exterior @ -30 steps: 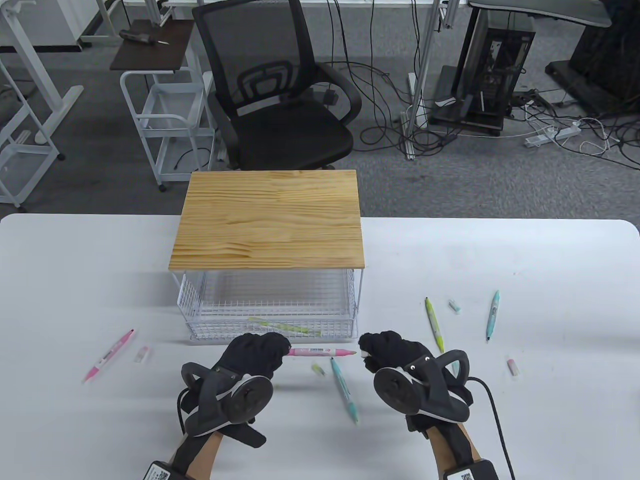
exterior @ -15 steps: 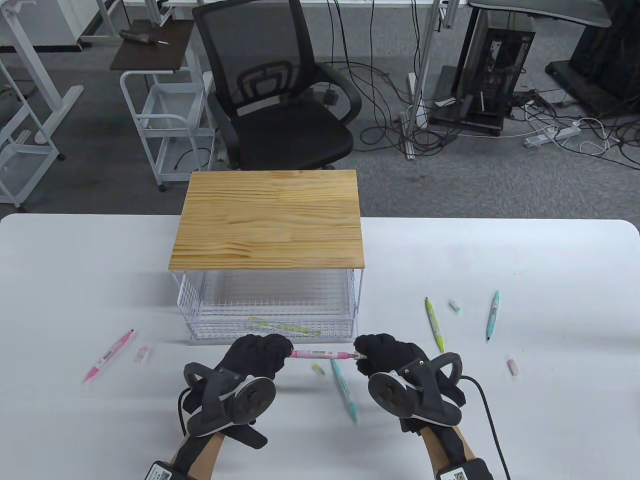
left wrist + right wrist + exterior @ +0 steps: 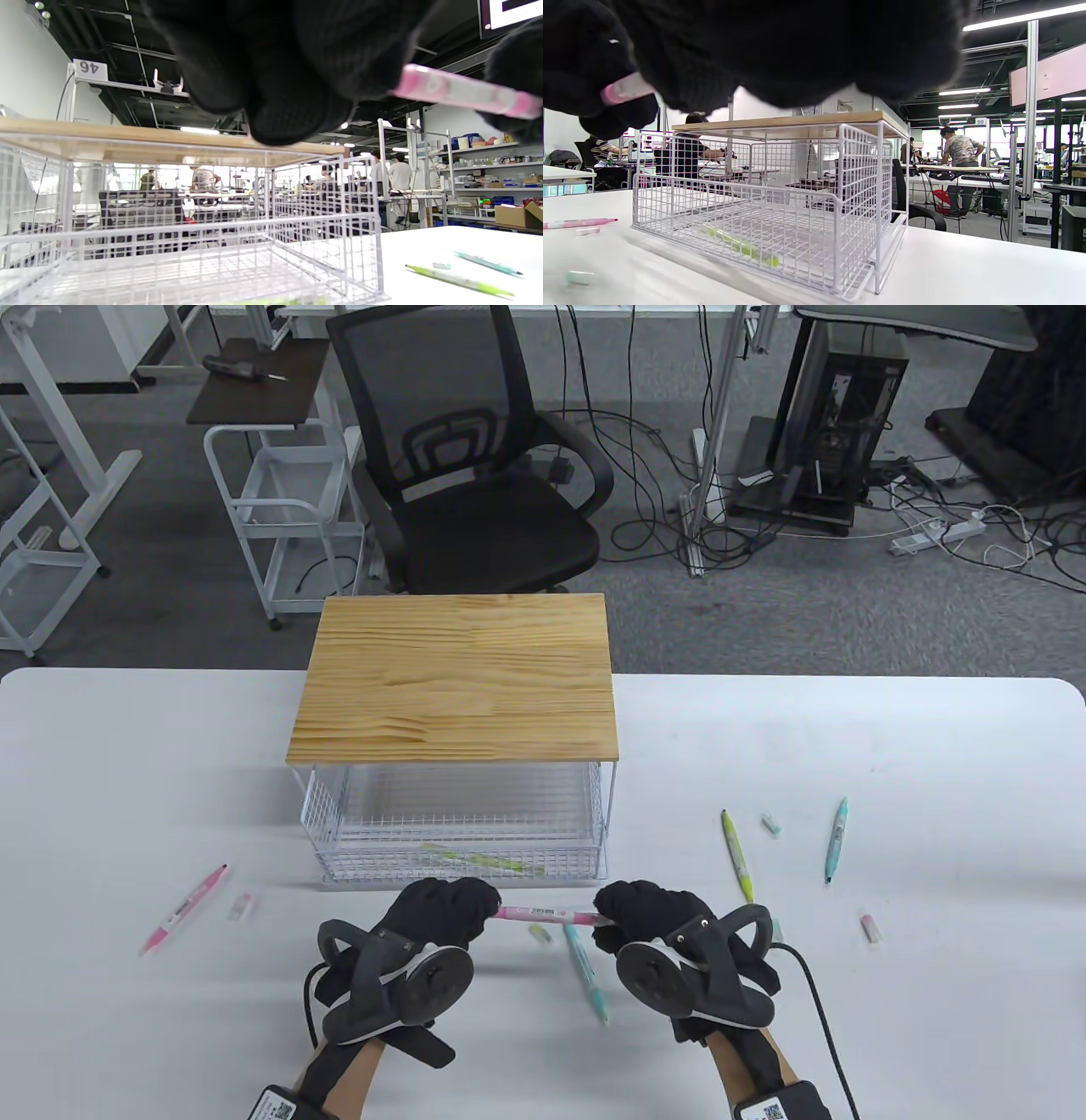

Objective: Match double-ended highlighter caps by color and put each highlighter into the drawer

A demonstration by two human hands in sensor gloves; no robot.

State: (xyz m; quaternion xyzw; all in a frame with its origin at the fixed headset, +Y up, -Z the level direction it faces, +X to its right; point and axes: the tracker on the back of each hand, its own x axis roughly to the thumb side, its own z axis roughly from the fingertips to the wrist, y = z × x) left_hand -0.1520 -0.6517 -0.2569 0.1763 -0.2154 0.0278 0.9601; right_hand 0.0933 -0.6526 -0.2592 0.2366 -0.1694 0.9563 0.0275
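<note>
pink highlighter (image 3: 543,912), white mesh drawer (image 3: 462,861)

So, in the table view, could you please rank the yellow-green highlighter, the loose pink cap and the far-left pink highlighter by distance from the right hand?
From the right hand:
1. Yellow-green highlighter, just to its right.
2. Loose pink cap, farther right.
3. Far-left pink highlighter, beyond the left hand.

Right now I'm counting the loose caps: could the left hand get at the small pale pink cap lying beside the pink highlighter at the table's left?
Probably not yet: the left hand is holding one end of another pink highlighter. The path to the cap looks unobstructed.
</note>
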